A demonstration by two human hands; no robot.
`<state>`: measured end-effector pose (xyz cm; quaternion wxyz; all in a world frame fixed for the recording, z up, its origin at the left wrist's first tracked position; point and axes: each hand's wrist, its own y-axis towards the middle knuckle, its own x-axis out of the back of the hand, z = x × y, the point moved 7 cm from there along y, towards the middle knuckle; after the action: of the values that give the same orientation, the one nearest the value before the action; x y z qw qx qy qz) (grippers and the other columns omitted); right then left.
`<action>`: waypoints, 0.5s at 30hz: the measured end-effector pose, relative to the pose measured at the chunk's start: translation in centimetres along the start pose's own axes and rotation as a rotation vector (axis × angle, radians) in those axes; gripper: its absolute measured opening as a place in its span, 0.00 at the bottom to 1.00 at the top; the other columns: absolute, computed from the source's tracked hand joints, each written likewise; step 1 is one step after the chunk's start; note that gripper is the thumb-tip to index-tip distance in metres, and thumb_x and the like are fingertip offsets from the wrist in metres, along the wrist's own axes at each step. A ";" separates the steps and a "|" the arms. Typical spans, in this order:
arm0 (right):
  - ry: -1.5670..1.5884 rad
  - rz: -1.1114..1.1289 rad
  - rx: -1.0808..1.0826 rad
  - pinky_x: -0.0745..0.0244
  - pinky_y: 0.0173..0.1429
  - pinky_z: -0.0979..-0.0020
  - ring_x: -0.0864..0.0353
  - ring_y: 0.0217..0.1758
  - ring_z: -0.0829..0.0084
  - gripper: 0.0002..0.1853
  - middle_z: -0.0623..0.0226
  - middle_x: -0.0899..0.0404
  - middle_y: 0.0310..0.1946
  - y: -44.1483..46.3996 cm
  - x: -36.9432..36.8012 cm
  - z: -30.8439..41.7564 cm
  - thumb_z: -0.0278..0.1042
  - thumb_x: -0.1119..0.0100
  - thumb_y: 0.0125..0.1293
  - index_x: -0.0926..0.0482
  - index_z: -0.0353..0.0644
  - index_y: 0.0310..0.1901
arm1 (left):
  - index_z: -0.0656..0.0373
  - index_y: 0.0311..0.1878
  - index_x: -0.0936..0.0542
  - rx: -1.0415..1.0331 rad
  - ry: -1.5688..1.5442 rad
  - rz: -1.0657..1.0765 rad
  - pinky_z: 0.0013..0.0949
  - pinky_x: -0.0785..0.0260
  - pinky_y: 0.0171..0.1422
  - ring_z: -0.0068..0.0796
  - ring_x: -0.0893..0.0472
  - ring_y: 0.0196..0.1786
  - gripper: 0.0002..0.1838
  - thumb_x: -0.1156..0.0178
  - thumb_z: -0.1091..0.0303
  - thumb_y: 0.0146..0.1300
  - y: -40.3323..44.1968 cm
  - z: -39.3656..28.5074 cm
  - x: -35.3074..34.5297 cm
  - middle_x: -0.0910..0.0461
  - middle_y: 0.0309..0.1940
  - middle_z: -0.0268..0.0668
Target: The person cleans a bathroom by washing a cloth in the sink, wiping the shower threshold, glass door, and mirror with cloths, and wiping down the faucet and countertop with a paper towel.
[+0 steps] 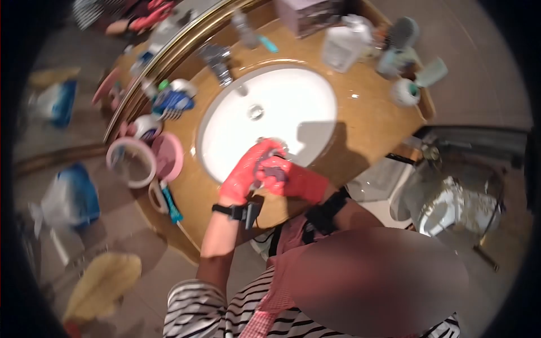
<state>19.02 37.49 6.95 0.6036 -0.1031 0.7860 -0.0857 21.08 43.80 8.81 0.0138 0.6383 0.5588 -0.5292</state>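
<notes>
Over the sink rim, left hand and right hand meet, fingers curled, grip unclear, basin spreading ahead.

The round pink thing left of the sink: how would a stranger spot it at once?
Find the white oval sink set in the brown counter. Left of it, near the counter's edge, two round things sit side by side. The round pink thing is the one nearer the sink; its colour sets it apart from its neighbour, the white-rimmed round thing.
</notes>
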 end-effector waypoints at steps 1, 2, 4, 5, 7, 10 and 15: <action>-0.350 -0.189 0.197 0.41 0.22 0.87 0.33 0.23 0.86 0.09 0.73 0.30 0.27 -1.3 -1.6 0.2 0.35 0.43 0.61 0.27 0.40 0.37 | 0.62 0.57 0.29 0.004 0.106 -0.096 0.20 0.32 0.29 0.18 0.26 0.26 0.19 0.47 0.64 0.66 0.5 -0.2 0.6 0.24 0.33 0.32; -0.353 -0.184 0.167 0.41 0.22 0.87 0.33 0.23 0.86 0.09 0.73 0.30 0.27 -0.9 -0.6 0.3 0.35 0.43 0.61 0.27 0.40 0.37 | 0.61 0.58 0.28 0.020 0.213 -0.179 0.22 0.32 0.29 0.16 0.28 0.25 0.20 0.46 0.62 0.66 1.4 -0.2 1.0 0.25 0.30 0.31; -0.295 -0.374 -0.005 0.44 0.18 0.85 0.35 0.20 0.86 0.07 0.74 0.30 0.24 -0.6 1.8 0.0 0.33 0.42 0.60 0.30 0.42 0.31 | 0.61 0.57 0.27 -0.028 0.277 -0.215 0.22 0.34 0.29 0.17 0.29 0.25 0.19 0.47 0.61 0.66 2.1 0.0 1.9 0.26 0.28 0.30; -0.389 -0.449 -0.022 0.46 0.16 0.85 0.37 0.17 0.86 0.09 0.74 0.31 0.22 -0.7 1.9 0.3 0.35 0.41 0.59 0.31 0.44 0.29 | 0.61 0.55 0.25 -0.073 0.364 -0.240 0.22 0.35 0.28 0.18 0.30 0.24 0.19 0.48 0.60 0.67 2.6 0.0 2.3 0.27 0.26 0.29; -0.564 -0.482 -0.028 0.46 0.16 0.84 0.37 0.17 0.86 0.10 0.74 0.31 0.21 -0.6 0.9 0.9 0.37 0.41 0.59 0.31 0.45 0.29 | 0.62 0.52 0.23 -0.127 0.463 -0.400 0.25 0.35 0.30 0.20 0.31 0.24 0.18 0.49 0.59 0.68 2.8 -1.2 2.6 0.29 0.25 0.29; -0.834 -0.599 -0.089 0.47 0.15 0.83 0.39 0.15 0.85 0.13 0.74 0.33 0.20 0.1 1.5 1.9 0.43 0.40 0.57 0.31 0.46 0.29 | 0.62 0.47 0.20 -0.193 0.485 -0.522 0.27 0.35 0.30 0.20 0.32 0.23 0.17 0.48 0.59 0.68 4.1 -1.6 4.2 0.30 0.21 0.28; -1.647 -0.563 0.005 0.39 0.18 0.76 0.33 0.16 0.79 0.11 0.72 0.30 0.19 3.2 4.9 4.2 0.43 0.44 0.58 0.29 0.45 0.28 | 0.64 0.29 0.21 -0.222 0.483 -0.662 0.27 0.38 0.26 0.20 0.33 0.19 0.19 0.46 0.56 0.67 5.7 -0.2 7.9 0.33 0.14 0.28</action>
<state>21.63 39.20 0.46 0.9367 -0.3214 0.0442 -0.1315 23.89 47.32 0.19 -0.2196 0.5247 0.7745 -0.2767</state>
